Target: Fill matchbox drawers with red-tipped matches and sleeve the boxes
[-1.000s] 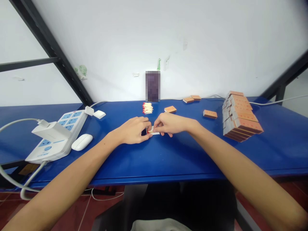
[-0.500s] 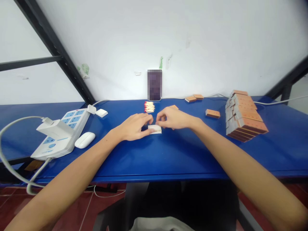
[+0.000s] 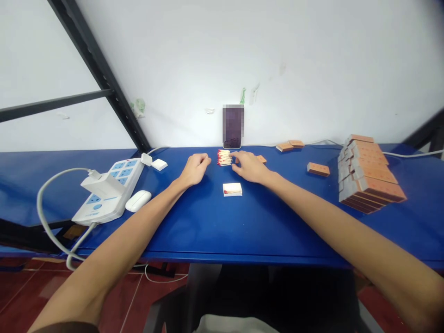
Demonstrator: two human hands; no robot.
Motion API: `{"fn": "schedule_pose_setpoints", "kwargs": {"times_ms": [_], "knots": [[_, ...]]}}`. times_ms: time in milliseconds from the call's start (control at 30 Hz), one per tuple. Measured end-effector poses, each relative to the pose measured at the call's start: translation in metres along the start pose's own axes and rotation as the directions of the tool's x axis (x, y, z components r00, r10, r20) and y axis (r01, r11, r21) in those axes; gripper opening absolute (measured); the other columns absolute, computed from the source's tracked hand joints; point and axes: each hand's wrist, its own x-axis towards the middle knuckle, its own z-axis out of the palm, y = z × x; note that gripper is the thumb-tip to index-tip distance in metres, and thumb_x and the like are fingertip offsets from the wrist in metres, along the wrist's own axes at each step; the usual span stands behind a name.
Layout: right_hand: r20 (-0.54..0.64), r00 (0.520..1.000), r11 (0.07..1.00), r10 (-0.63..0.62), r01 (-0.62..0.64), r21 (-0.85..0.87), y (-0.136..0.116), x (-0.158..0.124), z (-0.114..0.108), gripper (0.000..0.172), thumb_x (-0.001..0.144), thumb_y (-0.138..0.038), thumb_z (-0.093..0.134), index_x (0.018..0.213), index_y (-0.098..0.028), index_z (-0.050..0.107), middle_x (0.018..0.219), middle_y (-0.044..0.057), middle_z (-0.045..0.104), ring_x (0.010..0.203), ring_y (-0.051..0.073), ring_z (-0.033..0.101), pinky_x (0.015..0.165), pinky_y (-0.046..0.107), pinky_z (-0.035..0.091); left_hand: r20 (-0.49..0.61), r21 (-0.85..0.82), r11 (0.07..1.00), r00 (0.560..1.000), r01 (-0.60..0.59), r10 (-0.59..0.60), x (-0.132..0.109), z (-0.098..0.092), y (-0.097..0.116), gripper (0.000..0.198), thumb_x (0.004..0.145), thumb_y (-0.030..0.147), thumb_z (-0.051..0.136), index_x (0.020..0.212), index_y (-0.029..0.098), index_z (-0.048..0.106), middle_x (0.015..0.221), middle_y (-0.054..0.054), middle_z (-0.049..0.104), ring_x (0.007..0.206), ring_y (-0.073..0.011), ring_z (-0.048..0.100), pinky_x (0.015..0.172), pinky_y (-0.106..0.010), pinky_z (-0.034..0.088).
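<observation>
– Can we read any lettering here?
– Not one word. We make out small blue print on the power strip (image 3: pixel 114 207), left of the phone (image 3: pixel 233 127) and nearer to us, but it is too tiny for us to spell.
– And the red marks on the stack of matchboxes (image 3: pixel 373 173), well to the right of the phone?
– Too blurred for us, like those on the loose matchbox (image 3: pixel 318 169), also right of the phone.

Bright, even light, stretched wide-angle edges
Soft shadows lie on the glossy table (image 3: pixel 194 231); the dark screen (image 3: pixel 233 125) is mostly pixelated, the stacked matchboxes (image 3: pixel 373 173) look slightly smeared, the top right corner darkens
</observation>
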Motion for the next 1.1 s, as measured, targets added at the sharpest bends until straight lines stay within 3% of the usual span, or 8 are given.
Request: {"fn": "schedule_pose_setpoints", "kwargs": {"times_ms": [133, 267, 400, 633, 800, 933, 1100], "knots": [[-0.003, 1.0, 0.999, -0.016, 0.015, -0.046, -0.002, 0.013, 0.008, 0.045, 0.093, -0.027, 0.056, 0.137, -0.015, 0.061, 0.128, 0.017, 0.057, 0.103, 0.029, 0.065, 0.091, 0.039, 0.048, 0.026, -0.018, 1.0, 1.0, -0.012, 0.012, -0.001, -0.003, -0.003, 0.033, 0.089, 0.035, 0.046, 0.061, 0.022, 0.032, 0.058, 0.004, 0.033, 0.058, -0.0123, 0.034, 0.058, -0.029, 0.028], [0.01, 0.999, 0.995, -0.048, 0.049, -0.083, -0.003, 0.014, 0.01, 0.041, 0.094, -0.028, 0.054, 0.133, -0.017, 0.064, 0.138, 0.017, 0.05, 0.098, 0.029, 0.067, 0.089, 0.041, 0.05, 0.057, 0.111, 0.987, 0.993, -0.113, 0.107, -0.004, -0.002, -0.007, 0.03, 0.083, 0.026, 0.047, 0.061, 0.022, 0.027, 0.058, 0.005, 0.028, 0.057, -0.0124, 0.029, 0.058, -0.03, 0.024], [0.013, 0.998, 0.995, -0.067, 0.068, -0.078, -0.003, 0.013, 0.013, 0.039, 0.096, -0.028, 0.053, 0.132, -0.018, 0.065, 0.145, 0.016, 0.048, 0.107, 0.03, 0.065, 0.092, 0.042, 0.05, 0.141, 0.215, 0.966, 0.984, -0.142, 0.113, -0.006, 0.002, -0.009, 0.031, 0.085, 0.027, 0.047, 0.06, 0.022, 0.029, 0.055, 0.004, 0.032, 0.055, -0.0137, 0.031, 0.059, -0.031, 0.025], [-0.055, 0.991, 0.992, -0.123, 0.124, 0.006, 0.005, 0.009, 0.019, 0.028, 0.096, -0.027, 0.054, 0.11, -0.016, 0.076, 0.121, 0.013, 0.062, 0.105, 0.025, 0.063, 0.095, 0.038, 0.048, 0.184, 0.257, 0.957, 0.979, -0.134, 0.088, -0.006, 0.006, -0.01, 0.028, 0.09, 0.031, 0.046, 0.064, 0.022, 0.042, 0.058, 0.002, 0.049, 0.055, -0.0153, 0.042, 0.06, -0.03, 0.029], [-0.07, 0.984, 0.982, -0.162, 0.168, 0.085, 0.01, 0.009, 0.021, 0.025, 0.095, -0.024, 0.055, 0.104, -0.017, 0.077, 0.103, 0.009, 0.067, 0.095, 0.022, 0.063, 0.089, 0.034, 0.047, 0.218, 0.299, 0.944, 0.973, -0.139, 0.074, -0.007, 0.006, -0.007, 0.017, 0.091, 0.034, 0.048, 0.094, 0.022, 0.059, 0.065, 0.001, 0.059, 0.06, -0.0185, 0.054, 0.059, -0.029, 0.032], [-0.083, 0.982, 0.976, -0.172, 0.181, 0.12, 0.009, 0.009, 0.021, 0.023, 0.096, -0.024, 0.055, 0.101, -0.016, 0.076, 0.099, 0.009, 0.067, 0.092, 0.021, 0.062, 0.087, 0.032, 0.045, 0.232, 0.336, 0.932, 0.971, -0.134, 0.056, -0.008, 0.005, -0.005, 0.027, 0.093, 0.034, 0.047, 0.115, 0.023, 0.058, 0.069, 0.002, 0.063, 0.062, -0.0197, 0.058, 0.06, -0.029, 0.035], [-0.114, 0.981, 0.974, -0.154, 0.171, 0.151, 0.007, 0.005, 0.018, 0.021, 0.095, -0.023, 0.055, 0.099, -0.017, 0.075, 0.098, 0.008, 0.066, 0.089, 0.02, 0.061, 0.082, 0.031, 0.045, 0.236, 0.343, 0.928, 0.969, -0.146, 0.066, -0.008, 0.005, -0.005, 0.033, 0.095, 0.035, 0.046, 0.125, 0.023, 0.055, 0.069, 0.003, 0.062, 0.062, -0.0192, 0.059, 0.06, -0.028, 0.036]]}}
